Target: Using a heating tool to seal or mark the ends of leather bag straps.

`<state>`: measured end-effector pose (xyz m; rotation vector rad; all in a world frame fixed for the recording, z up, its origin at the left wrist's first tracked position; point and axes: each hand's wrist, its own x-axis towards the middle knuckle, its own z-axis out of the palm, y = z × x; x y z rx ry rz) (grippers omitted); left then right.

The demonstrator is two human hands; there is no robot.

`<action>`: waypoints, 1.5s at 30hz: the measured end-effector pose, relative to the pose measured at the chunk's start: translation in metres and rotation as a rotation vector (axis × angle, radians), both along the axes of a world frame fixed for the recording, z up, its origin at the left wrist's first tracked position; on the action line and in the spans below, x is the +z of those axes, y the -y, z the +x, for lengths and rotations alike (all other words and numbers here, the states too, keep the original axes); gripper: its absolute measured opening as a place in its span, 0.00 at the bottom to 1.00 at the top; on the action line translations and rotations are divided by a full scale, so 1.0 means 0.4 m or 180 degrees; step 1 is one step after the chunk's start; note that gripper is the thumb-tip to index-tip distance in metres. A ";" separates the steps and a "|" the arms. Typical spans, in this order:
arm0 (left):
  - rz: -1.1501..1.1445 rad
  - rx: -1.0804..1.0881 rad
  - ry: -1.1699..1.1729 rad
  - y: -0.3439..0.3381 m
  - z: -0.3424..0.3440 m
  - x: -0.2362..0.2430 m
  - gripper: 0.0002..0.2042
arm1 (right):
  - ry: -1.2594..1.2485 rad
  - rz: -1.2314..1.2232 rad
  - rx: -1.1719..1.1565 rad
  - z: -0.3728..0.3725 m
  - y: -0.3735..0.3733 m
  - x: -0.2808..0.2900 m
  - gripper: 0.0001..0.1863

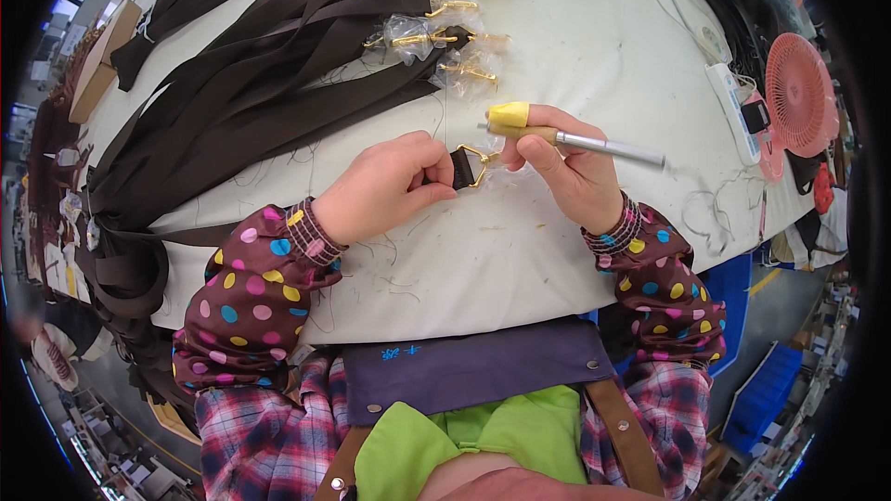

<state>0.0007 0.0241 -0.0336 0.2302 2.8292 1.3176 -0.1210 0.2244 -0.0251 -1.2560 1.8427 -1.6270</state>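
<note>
The pale desk (575,46) takes up most of what I see from here, littered with thread clippings and loose ends. Across its far left lies a big heap of dark brown straps (241,83), many of them ending in gold clasps wrapped in clear plastic (436,32); those look to me like the finished or waiting pieces, and I can't say which. Off at the right edge stands a small pink fan (796,93) beside a white device (733,111) with a cord.

Close to the person, one strap end (461,168) is in work, held just above the desk between both hands. The left hand (385,186) has a narrow grip, thumb and fingers pinched on the brown end. The right hand (566,167) is closed around a tool with a yellow cap and metal shaft (566,134), which lies across its fingers and points right, while its fingertips meet the gold triangular clasp (481,165) on that strap.

I judge this piece mid-way: clasp already on, finishing not yet done, with the heap suggesting plenty more.
</note>
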 end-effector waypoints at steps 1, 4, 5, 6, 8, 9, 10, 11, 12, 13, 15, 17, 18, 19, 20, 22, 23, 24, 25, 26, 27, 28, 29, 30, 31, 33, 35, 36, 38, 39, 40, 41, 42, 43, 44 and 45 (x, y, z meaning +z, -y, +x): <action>0.0137 0.0050 0.0249 0.004 -0.001 0.011 0.08 | 0.0347 -0.0027 0.0106 0.004 0.007 0.004 0.11; 0.0387 0.0129 0.0441 0.008 0.000 0.015 0.07 | 0.0617 0.0194 0.0106 0.012 0.030 0.001 0.10; 0.0499 0.0171 0.0390 0.008 0.003 0.016 0.07 | 0.0545 0.0443 0.0012 0.015 0.036 -0.001 0.10; 0.0506 0.0169 0.0387 0.003 0.004 0.021 0.07 | 0.0542 0.0449 0.0010 0.018 0.041 -0.007 0.10; 0.0291 0.0260 0.0439 -0.008 0.004 0.031 0.06 | 0.0340 0.0210 -0.0120 0.024 0.045 -0.026 0.12; 0.0298 0.0261 0.0442 -0.007 0.003 0.024 0.06 | 0.0342 0.0217 -0.0118 0.026 0.045 -0.037 0.12; 0.0112 0.0103 0.0298 -0.005 0.003 0.013 0.07 | 0.0346 0.0168 -0.0124 0.028 0.044 -0.047 0.12; -0.0081 -0.0048 0.0149 -0.002 0.003 0.007 0.07 | 0.0345 0.0112 -0.0122 0.028 0.044 -0.051 0.13; -0.0081 -0.0038 0.0150 0.001 0.004 0.009 0.07 | 0.0345 0.0113 -0.0113 0.027 0.043 -0.051 0.13; 0.0085 0.0003 0.0247 0.004 0.004 0.014 0.07 | 0.0195 0.0244 -0.0053 0.025 0.040 -0.049 0.13; 0.0257 0.0042 0.0350 0.006 0.002 0.014 0.07 | 0.0050 0.0380 0.0004 0.023 0.039 -0.052 0.13; 0.0473 0.0203 0.0502 0.005 0.000 0.014 0.07 | 0.0313 0.0423 -0.0078 0.024 0.041 -0.052 0.13; 0.0474 0.0206 0.0504 0.002 0.000 0.020 0.07 | 0.0315 0.0424 -0.0076 0.025 0.041 -0.051 0.13; 0.0413 0.0244 0.0516 -0.003 0.000 0.029 0.07 | 0.0350 0.0375 -0.0099 0.026 0.042 -0.051 0.13; 0.0352 0.0285 0.0531 -0.006 0.002 0.032 0.07 | 0.0387 0.0327 -0.0121 0.027 0.043 -0.051 0.13; 0.0126 0.0156 0.0220 -0.008 0.006 0.006 0.07 | 0.0160 0.0185 -0.0161 0.026 0.044 -0.053 0.12; -0.0101 0.0027 -0.0091 -0.009 0.008 -0.004 0.07 | -0.0069 0.0041 -0.0201 0.025 0.045 -0.055 0.12; -0.0097 0.0028 -0.0083 -0.007 0.007 -0.004 0.07 | -0.0061 0.0045 -0.0200 0.023 0.046 -0.055 0.12; -0.0057 0.0001 -0.0009 -0.003 0.004 -0.001 0.07 | 0.0008 0.0007 -0.0162 0.021 0.048 -0.053 0.12; -0.0021 -0.0027 0.0059 0.000 0.003 0.004 0.08 | 0.0071 -0.0036 -0.0126 0.020 0.049 -0.051 0.11; -0.0021 -0.0031 0.0061 0.002 0.004 0.007 0.08 | 0.0073 -0.0036 -0.0130 0.021 0.049 -0.050 0.11; 0.0182 0.0086 0.0233 0.004 0.005 0.011 0.08 | 0.0172 -0.0010 -0.0132 0.022 0.050 -0.050 0.11; 0.0386 0.0207 0.0404 0.005 0.005 0.012 0.08 | 0.0272 0.0017 -0.0130 0.023 0.051 -0.050 0.11; 0.0386 0.0205 0.0405 0.003 0.005 0.011 0.08 | 0.0273 0.0017 -0.0132 0.024 0.051 -0.051 0.11; 0.0468 0.0324 0.0327 0.001 0.006 0.009 0.08 | 0.0335 0.0028 -0.0141 0.027 0.050 -0.052 0.11; 0.0553 0.0439 0.0258 -0.005 0.004 0.011 0.08 | 0.0404 0.0042 -0.0155 0.026 0.048 -0.054 0.11; 0.0099 0.0258 0.0226 -0.012 0.006 0.028 0.08 | 0.0333 0.0115 -0.0179 0.025 0.045 -0.051 0.11; 0.0095 0.0256 0.0228 -0.012 0.007 0.022 0.08 | 0.0336 0.0111 -0.0180 0.023 0.044 -0.051 0.11; -0.0312 -0.0065 -0.0109 -0.008 0.009 0.002 0.09 | 0.0251 0.0217 -0.0170 0.021 0.044 -0.053 0.11; -0.0309 -0.0061 -0.0114 -0.004 0.009 0.004 0.09 | 0.0246 0.0220 -0.0167 0.023 0.045 -0.051 0.11; -0.0156 -0.0015 0.0059 0.001 0.007 0.007 0.09 | 0.0287 0.0188 -0.0169 0.026 0.046 -0.049 0.12; -0.0009 0.0034 0.0237 0.005 0.004 0.008 0.10 | 0.0332 0.0149 -0.0166 0.026 0.047 -0.048 0.12; -0.0012 0.0043 0.0235 0.010 0.003 0.005 0.10 | 0.0330 0.0146 -0.0156 0.026 0.047 -0.048 0.12; 0.0197 0.0103 0.0229 0.015 0.003 0.001 0.10 | 0.0401 0.0156 -0.0141 0.027 0.048 -0.048 0.12; 0.0413 0.0147 0.0222 0.016 0.000 -0.001 0.09 | 0.0472 0.0172 -0.0142 0.026 0.047 -0.049 0.12; 0.0417 0.0143 0.0218 0.012 -0.002 0.004 0.09 | 0.0467 0.0176 -0.0145 0.025 0.046 -0.051 0.12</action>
